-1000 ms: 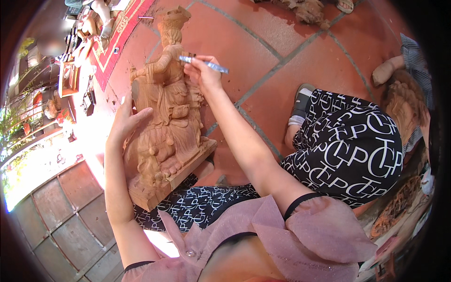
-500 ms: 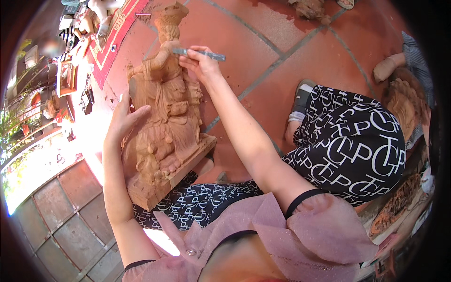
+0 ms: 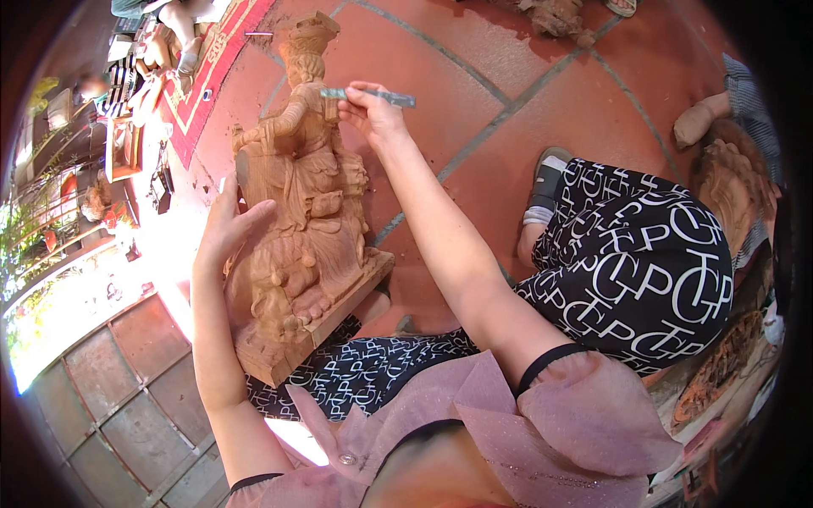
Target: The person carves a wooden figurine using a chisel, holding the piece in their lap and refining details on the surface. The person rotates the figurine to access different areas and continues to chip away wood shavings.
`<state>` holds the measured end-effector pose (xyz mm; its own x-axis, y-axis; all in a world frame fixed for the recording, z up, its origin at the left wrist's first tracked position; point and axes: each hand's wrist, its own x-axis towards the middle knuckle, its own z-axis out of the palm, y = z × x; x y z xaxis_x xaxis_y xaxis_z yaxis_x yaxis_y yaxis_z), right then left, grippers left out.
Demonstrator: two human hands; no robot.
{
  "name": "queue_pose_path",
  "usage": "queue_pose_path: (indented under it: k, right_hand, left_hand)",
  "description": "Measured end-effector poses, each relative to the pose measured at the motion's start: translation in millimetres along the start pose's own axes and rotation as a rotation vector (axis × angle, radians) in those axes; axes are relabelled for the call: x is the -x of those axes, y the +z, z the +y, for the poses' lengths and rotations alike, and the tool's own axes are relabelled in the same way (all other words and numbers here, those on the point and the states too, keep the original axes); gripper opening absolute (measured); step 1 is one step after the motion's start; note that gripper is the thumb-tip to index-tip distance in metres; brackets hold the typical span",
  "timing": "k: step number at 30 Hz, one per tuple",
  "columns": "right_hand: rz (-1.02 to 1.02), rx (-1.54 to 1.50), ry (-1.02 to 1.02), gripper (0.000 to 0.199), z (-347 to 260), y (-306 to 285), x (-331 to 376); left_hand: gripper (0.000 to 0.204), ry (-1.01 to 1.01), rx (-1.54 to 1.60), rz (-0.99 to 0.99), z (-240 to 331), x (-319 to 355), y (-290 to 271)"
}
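A brown carved wooden statue (image 3: 296, 212) of a seated, robed figure leans away from me, its block base (image 3: 309, 334) at my lap. My left hand (image 3: 229, 224) holds it by its left side, the thumb across the front and the other fingers partly hidden behind the edge. In my right hand (image 3: 370, 114), a flat, narrow grey-green strip (image 3: 394, 99) is pinched between thumb and fingers. Its left end lies over the figure's upper chest and shoulder, just below the head (image 3: 305, 66). Whether the strip touches the wood there, I cannot tell.
Red floor tiles (image 3: 457, 169) lie beyond the statue. A red patterned mat (image 3: 203, 93) and another person's leg (image 3: 180, 30) are at the far left. More carved wood (image 3: 728, 190) and another person's arm (image 3: 699, 123) are at the right. My bent knee (image 3: 635, 254) rises on the right.
The statue and both hands sit slightly lower and farther right in the picture. The strip has shifted a little right and lies more level. Both hands keep their hold.
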<state>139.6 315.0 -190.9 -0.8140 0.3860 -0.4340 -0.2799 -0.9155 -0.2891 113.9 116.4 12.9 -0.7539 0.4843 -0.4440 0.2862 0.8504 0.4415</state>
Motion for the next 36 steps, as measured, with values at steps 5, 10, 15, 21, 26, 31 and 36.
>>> queue_pose_path:
  k: [5,10,15,21,26,31,36]
  right_hand:
    - [-0.008,-0.012,0.007,0.019,2,4,4]
    - [0.003,-0.014,-0.044,0.018,0,3,-2]
    - [-0.006,-0.037,0.002,0.018,8,1,4]
    - [-0.042,-0.087,-0.017,0.022,7,4,10]
    - [-0.012,-0.015,0.011,0.021,5,0,8]
    - [-0.059,-0.143,0.011,0.023,21,-6,9]
    - [-0.075,-0.159,0.017,0.024,11,-2,10]
  left_hand:
    - [0.064,0.038,0.090,0.000,-8,1,1]
    - [0.068,-0.037,0.011,-0.017,1,0,-2]
    - [0.069,0.028,0.093,0.007,-9,0,2]
    - [0.069,-0.004,0.056,-0.001,2,1,1]
    - [0.069,-0.016,0.055,-0.002,-2,1,1]
    - [0.070,-0.022,0.051,-0.003,-2,0,2]
    - [0.070,-0.016,0.051,0.004,0,2,2]
